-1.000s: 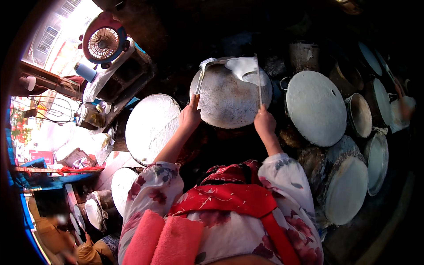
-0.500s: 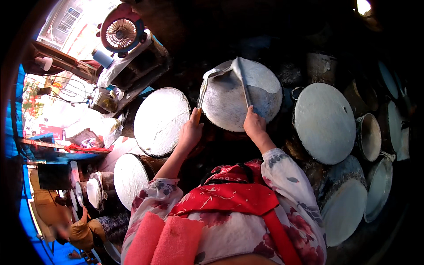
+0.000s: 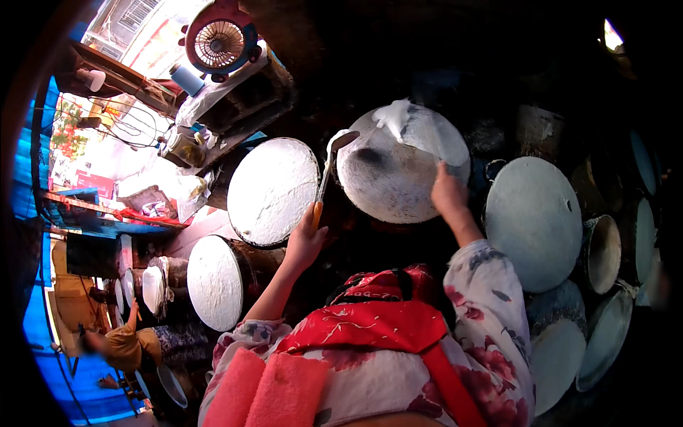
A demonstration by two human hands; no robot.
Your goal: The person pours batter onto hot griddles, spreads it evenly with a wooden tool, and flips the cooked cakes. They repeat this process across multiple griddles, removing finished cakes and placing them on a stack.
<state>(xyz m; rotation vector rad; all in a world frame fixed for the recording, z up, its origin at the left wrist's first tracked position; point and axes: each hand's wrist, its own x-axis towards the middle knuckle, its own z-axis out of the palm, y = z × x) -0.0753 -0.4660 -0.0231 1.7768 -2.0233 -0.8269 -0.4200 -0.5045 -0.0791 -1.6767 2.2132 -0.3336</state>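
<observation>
In front of me is a round pan (image 3: pixel 377 188) with a pale, mottled surface and a small dark patch. A thick white batter blob (image 3: pixel 393 119) lies toward its far edge. My left hand (image 3: pixel 304 238) is closed on the orange handle of a ladle (image 3: pixel 329 167), raised at the pan's left edge. White batter coats its bowl and upper shaft. Over the pan's right side, my right hand (image 3: pixel 452 196) is closed around a thin scraper-like tool (image 3: pixel 420 146). Motion smears that tool, so its exact kind is unclear.
Round white-topped pans stand at left (image 3: pixel 274 188) and lower left (image 3: pixel 213 282); a pale round lid or pan (image 3: pixel 533 220) is at right. Beyond it are pots (image 3: pixel 603 252). A fan (image 3: pixel 218 44) sits on a stand at upper left. Another person (image 3: pixel 128 345) works at lower left.
The tools, crossed over the pan before, have parted. The ladle now stands left of the pan, my right hand has moved right, and a white blob lies on the pan. The view has shifted.
</observation>
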